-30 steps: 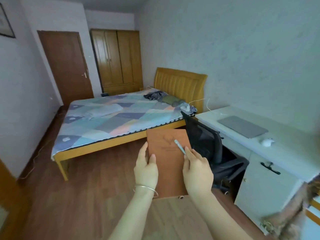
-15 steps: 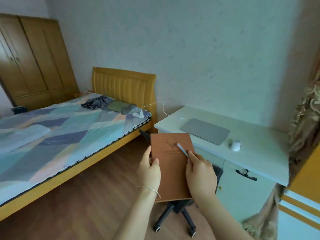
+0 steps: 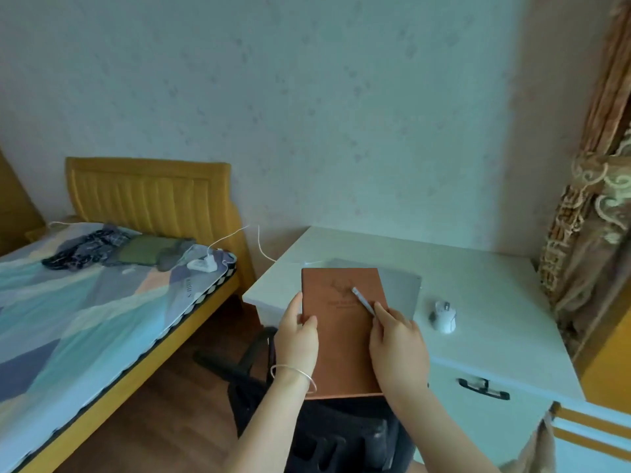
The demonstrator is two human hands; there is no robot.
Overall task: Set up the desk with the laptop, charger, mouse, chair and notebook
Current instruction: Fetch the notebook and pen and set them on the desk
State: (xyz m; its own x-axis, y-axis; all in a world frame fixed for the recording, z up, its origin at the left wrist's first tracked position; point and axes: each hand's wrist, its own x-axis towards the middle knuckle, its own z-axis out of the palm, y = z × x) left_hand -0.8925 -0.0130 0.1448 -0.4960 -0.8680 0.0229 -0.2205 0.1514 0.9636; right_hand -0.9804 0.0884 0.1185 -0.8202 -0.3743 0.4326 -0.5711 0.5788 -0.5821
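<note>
Both hands hold the brown notebook (image 3: 343, 331) in front of the person, above the black chair (image 3: 327, 435) and short of the white counter (image 3: 478, 281). The left hand (image 3: 296, 339) has its fingers (image 3: 309, 323) clamped on the notebook's left edge; the right hand (image 3: 397, 343) grips the right edge and also pins a slim pen (image 3: 363, 299) against the cover. The notebook's long axis runs away from the person, toward the closed grey laptop (image 3: 401, 288), which lies just beyond its far end with the white mouse (image 3: 444, 315) to the right. Setting it down probably means reaching forward; the right hand is nearer the bare counter. The charger (image 3: 203, 265) lies on the bed (image 3: 85, 302).
</note>
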